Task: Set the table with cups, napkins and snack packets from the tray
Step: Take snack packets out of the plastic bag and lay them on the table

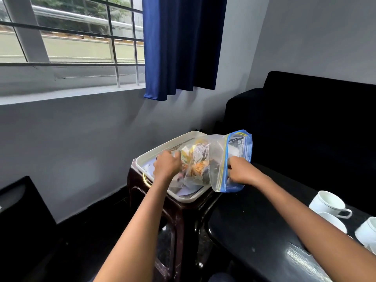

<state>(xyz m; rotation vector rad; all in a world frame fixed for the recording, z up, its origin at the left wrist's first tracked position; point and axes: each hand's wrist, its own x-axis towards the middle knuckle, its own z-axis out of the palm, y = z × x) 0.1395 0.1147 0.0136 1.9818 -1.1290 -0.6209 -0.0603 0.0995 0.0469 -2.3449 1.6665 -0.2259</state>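
1. Left hand (167,165): fingers curled, gripping the closed end of the bag (215,159) to anchor it over the tray (162,148).
2. Right hand (240,169): fingers curled around the zip edge (likely opening it); packets (196,157) lie between both grips.
3. Cups (327,202) sit on the table (254,220), well right of the fingers.

- A barred window (67,37) fills the far left, with a pale sill beneath it.
- A blue curtain (181,45) hangs just right of the window, against the grey wall (81,143).
- A black sofa (305,123) stands at the far right, under the wall.
- A dark brown glossy stool (175,224) stands in the middle, just left of the table.
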